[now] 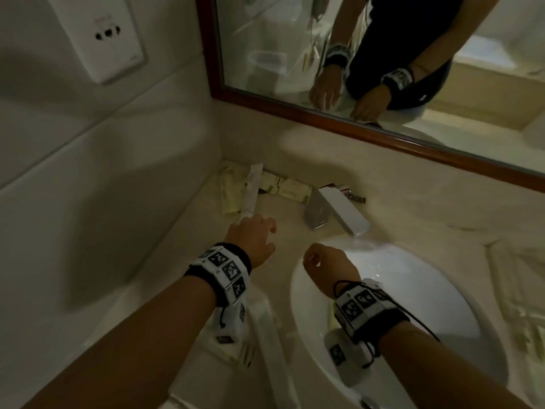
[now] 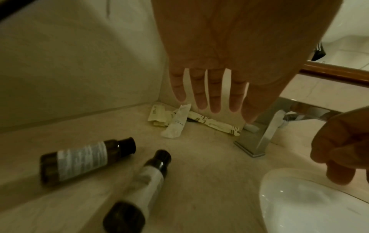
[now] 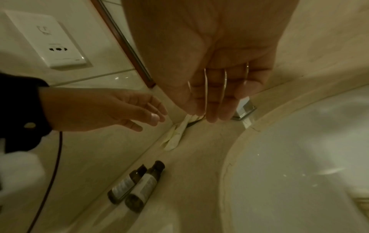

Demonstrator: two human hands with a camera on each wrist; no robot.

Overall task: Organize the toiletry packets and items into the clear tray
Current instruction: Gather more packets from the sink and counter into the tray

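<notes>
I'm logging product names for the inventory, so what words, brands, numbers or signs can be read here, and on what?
None can be read as text.
Bottle labels: printed lines, too blurred.
Packets in the corner: dark marks and faint print, too small.
Wall socket: only a small phone-handset symbol, its print unreadable.
Wrist bands: black-and-white square code markers, no words.

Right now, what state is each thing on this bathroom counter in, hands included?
Left hand: open, fingers straight, above the packets, holding nothing.
Right hand: open, empty, over the basin edge.
Cream paper toiletry packets: loose heap in the counter corner.
Two dark brown labelled bottles: capped, lying on their sides.
Chrome faucet: no water visible.
White sink basin: looks empty.
</notes>
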